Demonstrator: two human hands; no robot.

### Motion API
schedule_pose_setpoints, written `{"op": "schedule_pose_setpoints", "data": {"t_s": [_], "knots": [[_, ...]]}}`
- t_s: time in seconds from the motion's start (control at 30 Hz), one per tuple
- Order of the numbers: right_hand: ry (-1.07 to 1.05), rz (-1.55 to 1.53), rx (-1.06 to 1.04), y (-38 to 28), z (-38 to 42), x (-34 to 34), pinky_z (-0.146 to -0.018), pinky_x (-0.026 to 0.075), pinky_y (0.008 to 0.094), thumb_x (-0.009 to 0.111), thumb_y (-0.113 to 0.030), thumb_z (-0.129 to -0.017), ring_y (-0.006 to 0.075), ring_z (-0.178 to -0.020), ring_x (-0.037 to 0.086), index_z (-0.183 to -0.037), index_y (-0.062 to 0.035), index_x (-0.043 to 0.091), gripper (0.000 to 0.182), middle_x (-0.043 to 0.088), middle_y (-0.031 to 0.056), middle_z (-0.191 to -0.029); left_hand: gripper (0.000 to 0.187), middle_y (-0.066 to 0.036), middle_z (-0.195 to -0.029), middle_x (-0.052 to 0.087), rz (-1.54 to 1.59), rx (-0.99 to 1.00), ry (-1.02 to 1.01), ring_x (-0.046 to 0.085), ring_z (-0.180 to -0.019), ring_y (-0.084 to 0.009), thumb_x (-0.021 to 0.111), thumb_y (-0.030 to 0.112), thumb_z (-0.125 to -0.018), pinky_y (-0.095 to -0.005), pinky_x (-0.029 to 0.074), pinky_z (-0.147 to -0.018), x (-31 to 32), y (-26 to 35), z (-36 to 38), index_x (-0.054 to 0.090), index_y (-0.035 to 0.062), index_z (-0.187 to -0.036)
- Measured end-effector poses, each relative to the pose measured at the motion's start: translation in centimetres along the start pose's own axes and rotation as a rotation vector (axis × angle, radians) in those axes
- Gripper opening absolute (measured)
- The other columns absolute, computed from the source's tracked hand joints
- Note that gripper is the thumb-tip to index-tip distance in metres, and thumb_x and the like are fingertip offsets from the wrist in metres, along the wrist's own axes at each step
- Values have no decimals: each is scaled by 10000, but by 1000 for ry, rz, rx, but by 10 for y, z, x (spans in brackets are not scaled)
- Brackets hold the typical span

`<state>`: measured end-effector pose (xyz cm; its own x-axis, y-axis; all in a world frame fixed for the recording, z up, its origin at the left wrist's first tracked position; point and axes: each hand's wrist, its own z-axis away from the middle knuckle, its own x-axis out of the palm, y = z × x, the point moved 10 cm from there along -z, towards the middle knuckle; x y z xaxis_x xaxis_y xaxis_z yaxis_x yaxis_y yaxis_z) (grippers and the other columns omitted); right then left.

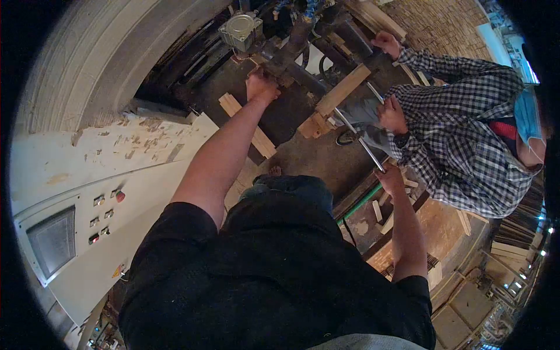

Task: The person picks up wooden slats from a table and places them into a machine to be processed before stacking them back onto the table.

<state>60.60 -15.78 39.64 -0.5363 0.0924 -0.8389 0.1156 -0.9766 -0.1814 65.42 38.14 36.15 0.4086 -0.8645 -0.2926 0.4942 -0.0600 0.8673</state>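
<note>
My right hand (391,178) is closed around the lower end of a shiny metal rod (363,143), which slants up to the left toward a wooden block (315,125). At the dark metal machine part (286,60), my left hand (262,87) has its fingers curled; what they grip is hidden. Close below that hand lie pale wooden strips (265,143), partly behind my forearm. A longer wooden bar (344,88) runs from the block toward the upper right.
A co-worker in a checked shirt (461,134) stands at the right; one hand (392,115) is by another thin rod (374,91). To the left is a control panel (87,201) with a screen and buttons. Wood pieces (382,213) lie at the lower right.
</note>
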Motion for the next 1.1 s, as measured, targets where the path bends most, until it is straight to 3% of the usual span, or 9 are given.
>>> {"op": "schedule_pose_setpoints", "data": {"t_s": [0.1, 0.23, 0.4, 0.5, 0.6, 0.8, 0.93, 1.0, 1.1], "knots": [[14, -69, -28, 0, -2, 1, -743, 480, 503, 704, -414, -876, 406, -768, 606, -774, 2, 582, 445, 566, 213, -739, 229, -164, -723, 700, -22, -14, 24, 702, -546, -221, 516, 129, -968, -346, 560, -465, -10, 33, 32, 586, -24, -1122], [-7, -11, 5, 3, -3, 1, -752, 482, 502, 702, -422, -880, 404, -783, 617, -814, 1, 594, 442, 588, 217, -759, 191, -165, -714, 693, -28, 65, 60, 693, -529, -219, 514, 134, -975, -340, 542, -428, -11, 29, 27, 572, -32, -1048], [148, -12, -126, 7, -8, 6, -779, 503, 493, 700, -444, -883, 411, -846, 647, -954, -14, 633, 440, 637, 232, -830, 169, -138, -679, 671, 1, 37, 69, 668, -497, -198, 521, 122, -968, -336, 527, -414, -10, 26, 24, 556, -16, -1058], [-36, 17, 41, 8, -5, 6, -788, 515, 492, 700, -451, -880, 419, -863, 654, -948, -14, 645, 446, 650, 236, -858, 173, -135, -697, 676, -38, 31, 25, 663, -493, -196, 513, 117, -966, -336, 530, -418, -11, 37, 36, 553, -7, -1081], [-75, 48, 58, -5, 1, -3, -779, 514, 501, 700, -447, -879, 424, -849, 654, -927, -9, 647, 444, 650, 235, -856, 180, -144, -699, 681, -29, 90, 52, 675, -513, -200, 520, 121, -965, -337, 538, -430, -12, 36, 31, 556, -6, -1088], [-6, -59, -2, -4, 1, -2, -744, 504, 500, 699, -424, -882, 407, -794, 641, -857, -11, 647, 417, 630, 217, -807, 220, -139, -694, 683, -84, -19, 25, 683, -537, -197, 532, 141, -967, -340, 546, -452, -10, 30, 32, 563, 8, -1139], [-30, 15, 47, -6, 5, -7, -733, 502, 492, 705, -416, -874, 400, -776, 634, -824, -13, 636, 412, 615, 216, -775, 237, -128, -712, 688, -54, 36, 8, 673, -522, -193, 526, 144, -973, -336, 545, -448, -10, 41, 36, 561, 15, -1169], [22, -16, -47, -11, 5, -8, -727, 501, 496, 708, -411, -866, 401, -752, 624, -813, -11, 621, 413, 599, 215, -747, 232, -124, -713, 687, -81, -55, 16, 665, -509, -193, 520, 150, -979, -329, 545, -449, -10, 32, 33, 565, 16, -1163], [12, -42, -2, -5, 3, -3, -731, 507, 504, 696, -412, -871, 410, -751, 622, -814, -11, 619, 412, 599, 214, -746, 241, -128, -701, 682, -86, 9, 26, 658, -501, -190, 526, 127, -970, -328, 537, -437, -9, 31, 28, 571, 15, -1179]]}}
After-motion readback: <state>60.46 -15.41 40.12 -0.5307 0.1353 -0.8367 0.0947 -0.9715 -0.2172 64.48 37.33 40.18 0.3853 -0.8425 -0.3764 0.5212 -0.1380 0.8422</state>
